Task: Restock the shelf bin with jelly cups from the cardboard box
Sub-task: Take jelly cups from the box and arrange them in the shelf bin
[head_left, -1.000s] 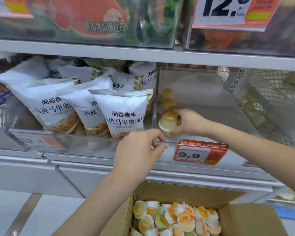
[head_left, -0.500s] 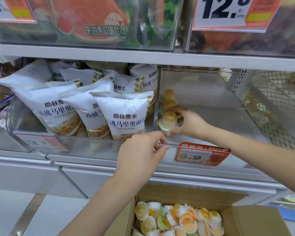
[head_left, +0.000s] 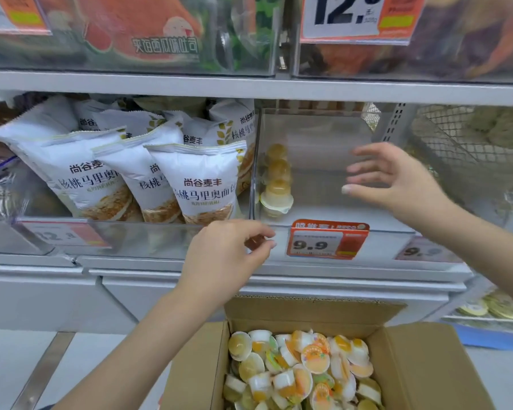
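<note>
Shelf bin: one jelly cup at its front left corner, the rest bare; your cardboard box sits full below. Right hand: fingers spread, empty; left hand: fingertips pinching the bin's front lip, so restocking has barely begun

I read "9.9" on the orange price tag clipped to the clear bin's front. A second tag to its right seems to say "9.9" too, though it is blurred. The upper tag shows "12." The white bread bags carry "尚谷麦丰" and "核桃马里奥面包".
</note>
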`<state>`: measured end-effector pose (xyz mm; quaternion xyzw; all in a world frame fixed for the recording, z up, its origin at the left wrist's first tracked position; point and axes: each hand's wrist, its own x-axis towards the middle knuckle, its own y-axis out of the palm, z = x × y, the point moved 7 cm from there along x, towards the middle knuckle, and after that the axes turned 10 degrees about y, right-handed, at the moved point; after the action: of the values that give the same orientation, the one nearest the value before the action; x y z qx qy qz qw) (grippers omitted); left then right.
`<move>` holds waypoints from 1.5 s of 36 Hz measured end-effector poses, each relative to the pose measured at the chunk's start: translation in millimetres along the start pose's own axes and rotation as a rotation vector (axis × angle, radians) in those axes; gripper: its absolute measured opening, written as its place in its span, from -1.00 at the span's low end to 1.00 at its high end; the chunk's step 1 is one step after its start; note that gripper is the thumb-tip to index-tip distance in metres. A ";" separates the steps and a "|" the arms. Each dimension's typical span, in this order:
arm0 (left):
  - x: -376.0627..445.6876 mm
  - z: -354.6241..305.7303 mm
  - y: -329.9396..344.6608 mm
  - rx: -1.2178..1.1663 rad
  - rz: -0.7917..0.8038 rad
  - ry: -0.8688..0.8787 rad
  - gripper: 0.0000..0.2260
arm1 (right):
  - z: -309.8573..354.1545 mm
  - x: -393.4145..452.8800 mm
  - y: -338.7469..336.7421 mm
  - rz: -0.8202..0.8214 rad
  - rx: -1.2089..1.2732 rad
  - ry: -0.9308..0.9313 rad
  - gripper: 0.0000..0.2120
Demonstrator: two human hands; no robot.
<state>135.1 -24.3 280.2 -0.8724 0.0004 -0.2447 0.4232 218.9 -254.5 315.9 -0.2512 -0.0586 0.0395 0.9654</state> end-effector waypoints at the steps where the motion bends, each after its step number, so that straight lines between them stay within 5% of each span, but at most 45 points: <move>1: -3.7 0.3 3.2 0.007 0.026 0.006 -0.90 | 1.5 -21.3 -11.2 -0.038 0.031 -0.025 -0.52; 7: -36.6 -10.5 42.1 0.060 0.208 0.073 -0.90 | -40.1 -137.0 -22.7 -0.059 0.111 0.040 -0.53; 13: -92.8 3.6 138.0 0.224 0.694 0.106 -0.80 | -159.1 -190.9 46.5 0.273 -0.194 0.367 -0.68; 20: -174.4 42.0 231.7 0.343 1.157 0.127 -0.67 | -272.2 -215.4 113.8 0.600 -0.529 0.532 -0.65; 23: -189.8 58.5 256.7 0.326 1.136 0.063 -0.67 | -306.0 -219.4 130.7 0.640 -0.666 0.534 -0.61; 27: -205.4 81.2 273.5 0.163 1.009 -0.239 -0.82 | -346.4 -229.1 137.3 0.607 -0.720 0.639 -0.60; 31: -235.7 91.7 289.1 0.030 1.057 -0.307 -0.63 | -373.7 -240.6 147.0 0.614 -0.685 0.700 -0.53; 37: -258.2 83.9 310.3 0.117 1.175 -0.037 -0.42 | -388.9 -245.1 160.4 0.601 -0.673 0.745 -0.36; 47: -265.9 79.5 320.6 0.294 1.182 0.010 -0.60 | -391.5 -245.4 169.3 0.564 -0.924 0.692 -0.53; 54: -262.5 76.7 313.9 0.260 1.124 0.104 -0.61 | -383.4 -244.9 159.8 0.546 -0.687 0.680 -0.55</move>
<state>1.6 -114.6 -103.6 -0.6657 0.4544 -0.0228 0.5915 19.9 -325.4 -117.6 -0.5564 0.3140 0.1833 0.7471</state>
